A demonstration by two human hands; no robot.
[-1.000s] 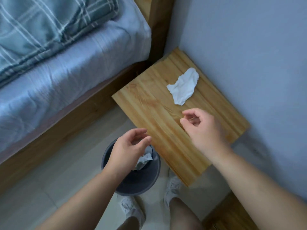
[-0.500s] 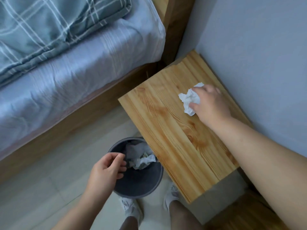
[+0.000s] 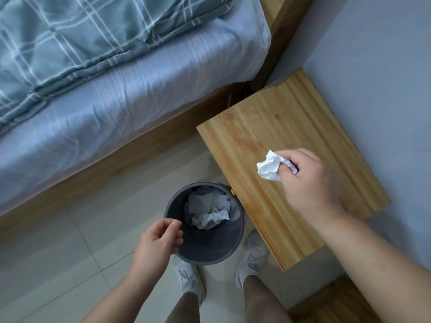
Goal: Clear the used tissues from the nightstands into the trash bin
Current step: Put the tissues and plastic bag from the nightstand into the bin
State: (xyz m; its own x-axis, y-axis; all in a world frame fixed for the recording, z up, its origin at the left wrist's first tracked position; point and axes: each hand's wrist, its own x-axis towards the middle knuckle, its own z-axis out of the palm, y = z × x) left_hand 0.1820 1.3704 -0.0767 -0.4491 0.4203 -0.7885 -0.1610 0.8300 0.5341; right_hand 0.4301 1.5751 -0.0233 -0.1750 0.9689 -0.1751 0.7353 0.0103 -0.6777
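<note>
crumpled tissue (image 3: 268, 166) is sitting in the right hand (image 3: 310, 183), whose fingers (image 3: 288, 163) are curling round it and pinching it into a loose wad. it is hanging over the pine desk (image 3: 256, 127), toward the side that is facing the trash bin (image 3: 205, 252); whether it is touching the wood i cannot tell. the left hand (image 3: 156, 243) is hovering at the bin's near rim, its fingers loosely curled and holding nothing, and contact with the rim is not clear. the bin is standing on the tiled floor (image 3: 70, 252) between the bed (image 3: 116, 101) and the desk, just beside the desk's corner, with other white tissues (image 3: 210, 210) lying inside it.

the step in hand is looking like the carry to the bin. a good carry is asking for a firm pinch so no loose flap is slipping free, a lift clear of the desk edge, and a release only once the wad is hanging squarely over the bin's mouth, low enough that light paper is not drifting onto the floor.
</note>
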